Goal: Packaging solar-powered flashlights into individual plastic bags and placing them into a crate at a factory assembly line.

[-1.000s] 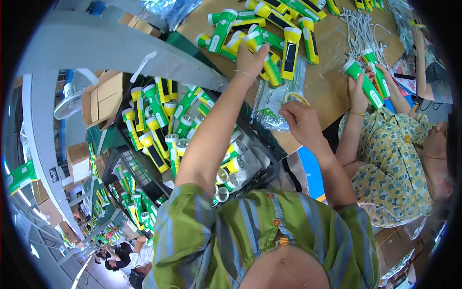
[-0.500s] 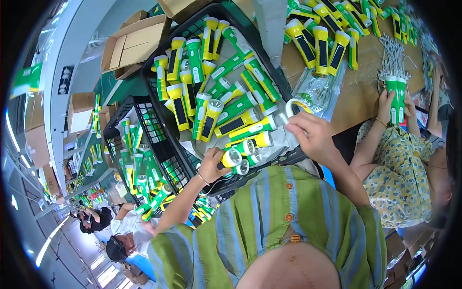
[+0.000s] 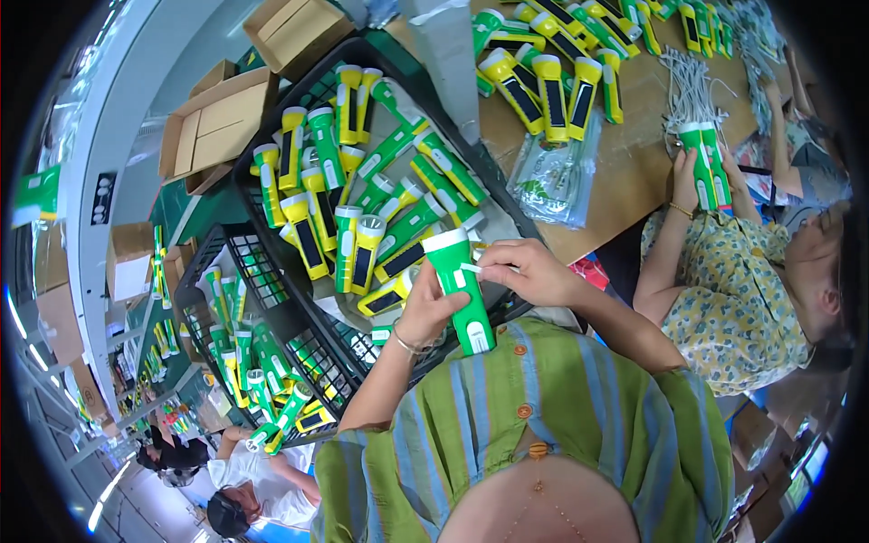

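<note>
Now the green flashlight point(image 3: 460, 288) has come up out of the pile and stands close to the person's chest, above the near edge of the big black crate point(image 3: 272, 127). That crate is full of green and yellow flashlights. Next to it, the brown table point(image 3: 634, 163) holds more of them and a clear bag point(image 3: 557, 176). Left hand point(image 3: 430, 308) grips the flashlight's body. Right hand point(image 3: 525, 270) pinches a small white strip point(image 3: 471, 268) on its side.
</note>
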The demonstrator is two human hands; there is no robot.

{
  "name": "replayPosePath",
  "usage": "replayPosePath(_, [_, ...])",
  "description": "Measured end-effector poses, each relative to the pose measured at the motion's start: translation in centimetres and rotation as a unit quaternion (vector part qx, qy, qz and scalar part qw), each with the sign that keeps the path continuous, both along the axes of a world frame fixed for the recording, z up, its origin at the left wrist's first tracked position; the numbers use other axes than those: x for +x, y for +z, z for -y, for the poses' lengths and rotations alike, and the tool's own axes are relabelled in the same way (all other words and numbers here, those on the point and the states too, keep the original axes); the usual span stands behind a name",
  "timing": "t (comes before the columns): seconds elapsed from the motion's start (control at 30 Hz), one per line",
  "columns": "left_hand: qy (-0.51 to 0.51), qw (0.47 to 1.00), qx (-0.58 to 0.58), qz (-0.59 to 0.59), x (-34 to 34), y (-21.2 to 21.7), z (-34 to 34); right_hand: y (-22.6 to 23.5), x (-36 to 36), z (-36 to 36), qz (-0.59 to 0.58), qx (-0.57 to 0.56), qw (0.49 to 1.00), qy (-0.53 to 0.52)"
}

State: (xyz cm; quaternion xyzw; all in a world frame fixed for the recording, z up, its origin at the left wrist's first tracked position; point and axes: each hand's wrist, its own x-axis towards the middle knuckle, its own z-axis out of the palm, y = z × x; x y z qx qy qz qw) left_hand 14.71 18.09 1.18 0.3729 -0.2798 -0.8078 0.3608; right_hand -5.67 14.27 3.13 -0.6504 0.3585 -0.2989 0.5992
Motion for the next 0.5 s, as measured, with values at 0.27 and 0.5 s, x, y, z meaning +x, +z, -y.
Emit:
replayPosePath(0.27, [-0.01, 0.949, -0.204, 0.239, -3.0, 0.9, 0.3, -0.6, -1.2, 0.0, -0.009, -0.007, 0.999, 0.041])
replayPosePath(0.5, [-0.011, 0.947, -0.225, 0.23, -3.3, 2.0, 0.2, -0.1, -1.2, 0.0, -0.046, -0.028, 0.998, 0.042])
